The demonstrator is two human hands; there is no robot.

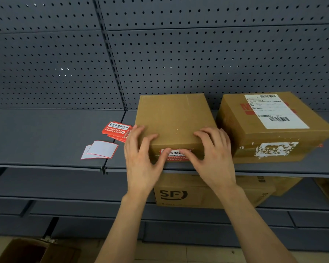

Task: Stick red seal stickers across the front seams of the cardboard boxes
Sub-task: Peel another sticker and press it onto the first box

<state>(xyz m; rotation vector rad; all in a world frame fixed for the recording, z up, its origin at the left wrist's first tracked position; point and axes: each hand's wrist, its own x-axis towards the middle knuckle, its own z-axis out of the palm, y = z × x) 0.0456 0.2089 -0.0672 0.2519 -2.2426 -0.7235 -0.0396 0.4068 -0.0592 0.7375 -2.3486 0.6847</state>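
Note:
A plain cardboard box (172,118) stands on the grey shelf (46,133). A red seal sticker (176,154) lies across its front top edge. My left hand (141,160) rests on the box's front left corner, thumb pressing the sticker's left end. My right hand (213,158) lies on the front right, thumb pressing the sticker's right end. Left of the box sits a stack of red seal stickers (116,130), with two peeled white backing papers (100,149) in front of it. A second cardboard box (273,128) with a shipping label and torn white residue on its front stands to the right.
A grey pegboard wall (160,54) backs the shelf. On the shelf below stand an SF-marked box (180,194) and more boxes (285,185) to its right. An open carton (27,251) sits on the floor at the lower left.

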